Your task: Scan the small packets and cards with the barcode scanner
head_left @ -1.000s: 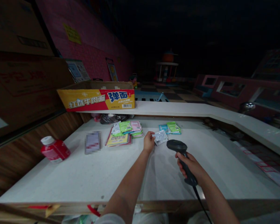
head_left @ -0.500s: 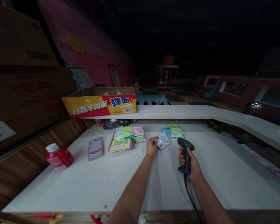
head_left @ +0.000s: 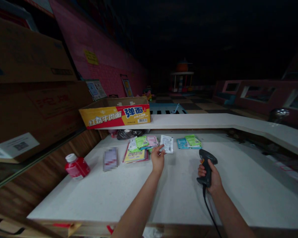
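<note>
My left hand (head_left: 158, 158) pinches a white printed packet (head_left: 167, 144) by its lower left edge. Just left of it lies a pile of green, pink and white packets (head_left: 142, 142) on top of flat yellow and red sheets or packets (head_left: 136, 155). In my right hand (head_left: 215, 177) is a black barcode scanner (head_left: 207, 167), gripped by its handle, with its cord running down toward the counter's front edge. Beyond the scanner, blue and green packets (head_left: 190, 142) lie together on the white counter (head_left: 178, 195).
A red bottle with a white cap (head_left: 76, 167) and a blurred-out rectangular item (head_left: 110, 159) stand to the left. An open noodle carton (head_left: 116, 115) rests on the raised white ledge (head_left: 196, 120). Large cardboard boxes (head_left: 39, 102) are stacked at far left.
My left hand has turned the white packet more upright and brought it left, closer to the pile. My right hand still holds the scanner. The view has shifted slightly left.
</note>
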A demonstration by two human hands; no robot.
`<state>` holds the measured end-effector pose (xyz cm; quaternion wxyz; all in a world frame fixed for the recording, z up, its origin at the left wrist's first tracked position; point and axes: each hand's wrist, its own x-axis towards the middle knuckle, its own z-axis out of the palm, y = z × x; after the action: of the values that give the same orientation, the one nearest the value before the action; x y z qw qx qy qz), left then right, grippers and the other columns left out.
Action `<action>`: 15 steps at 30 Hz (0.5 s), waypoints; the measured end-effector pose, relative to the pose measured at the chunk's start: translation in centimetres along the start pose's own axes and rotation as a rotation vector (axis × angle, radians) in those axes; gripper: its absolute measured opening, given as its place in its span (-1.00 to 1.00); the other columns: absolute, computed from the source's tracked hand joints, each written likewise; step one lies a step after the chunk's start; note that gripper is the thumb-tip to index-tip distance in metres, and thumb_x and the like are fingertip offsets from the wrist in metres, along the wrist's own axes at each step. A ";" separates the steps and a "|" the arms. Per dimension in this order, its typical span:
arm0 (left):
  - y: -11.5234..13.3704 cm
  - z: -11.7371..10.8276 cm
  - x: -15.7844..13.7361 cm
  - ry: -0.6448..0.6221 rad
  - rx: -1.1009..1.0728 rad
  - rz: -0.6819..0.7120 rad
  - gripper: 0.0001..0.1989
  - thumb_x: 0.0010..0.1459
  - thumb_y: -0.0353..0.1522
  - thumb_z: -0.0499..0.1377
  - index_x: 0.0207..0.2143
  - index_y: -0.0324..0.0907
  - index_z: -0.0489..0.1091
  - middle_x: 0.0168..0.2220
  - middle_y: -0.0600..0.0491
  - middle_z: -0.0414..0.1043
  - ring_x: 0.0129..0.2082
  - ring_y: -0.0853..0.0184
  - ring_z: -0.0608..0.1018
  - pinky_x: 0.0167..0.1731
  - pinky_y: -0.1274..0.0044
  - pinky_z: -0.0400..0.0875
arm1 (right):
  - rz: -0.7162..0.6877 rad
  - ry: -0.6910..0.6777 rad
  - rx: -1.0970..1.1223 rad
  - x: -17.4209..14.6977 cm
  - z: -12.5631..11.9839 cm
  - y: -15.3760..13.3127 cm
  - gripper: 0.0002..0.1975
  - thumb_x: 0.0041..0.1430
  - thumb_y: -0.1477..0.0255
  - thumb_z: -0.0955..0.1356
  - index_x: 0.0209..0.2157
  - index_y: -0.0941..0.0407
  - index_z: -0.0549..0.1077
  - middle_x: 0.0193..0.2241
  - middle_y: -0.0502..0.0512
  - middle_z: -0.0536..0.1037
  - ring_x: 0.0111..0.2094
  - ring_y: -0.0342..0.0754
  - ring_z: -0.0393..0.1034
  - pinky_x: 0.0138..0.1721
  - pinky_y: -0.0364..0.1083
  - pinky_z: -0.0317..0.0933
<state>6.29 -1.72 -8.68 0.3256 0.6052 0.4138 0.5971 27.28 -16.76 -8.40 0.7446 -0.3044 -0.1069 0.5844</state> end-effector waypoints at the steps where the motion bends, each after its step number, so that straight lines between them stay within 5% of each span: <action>1: 0.4 -1.5 0.7 0.067 0.016 0.004 -0.71 0.08 -0.37 0.22 -0.11 -0.13 0.55 -0.21 -0.03 0.47 -0.29 0.28 0.51 -0.30 0.45 0.46 | 0.017 0.000 0.033 0.0 -0.1 0.0 -0.60 -0.10 0.24 0.53 -0.31 0.13 0.38 -0.61 -0.15 0.26 -0.68 -0.29 0.12 -0.71 -0.30 0.11; 8: 1.8 -11.3 6.0 0.320 0.215 -0.169 -0.59 0.04 -0.37 0.14 -0.04 -0.28 0.50 -0.38 -0.03 0.54 -0.48 0.29 0.52 -0.43 0.49 0.39 | 0.054 -0.010 0.091 0.0 -0.5 0.0 -0.64 -0.05 0.29 0.51 -0.29 0.12 0.35 -0.59 -0.14 0.25 -0.66 -0.30 0.13 -0.70 -0.31 0.13; 15: 1.4 -13.4 6.9 0.206 0.600 -0.175 -0.67 0.01 -0.42 0.17 -0.13 -0.20 0.52 -0.36 -0.03 0.56 -0.37 0.22 0.56 -0.27 0.45 0.40 | 0.053 0.000 0.124 -0.2 -0.4 0.0 -0.68 -0.02 0.31 0.49 -0.30 0.12 0.35 -0.58 -0.13 0.27 -0.66 -0.29 0.13 -0.70 -0.31 0.14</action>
<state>-7.23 2.47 -3.31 0.1392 0.5728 0.6524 0.4763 27.40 -17.09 -8.71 0.7464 -0.2602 -0.0625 0.6093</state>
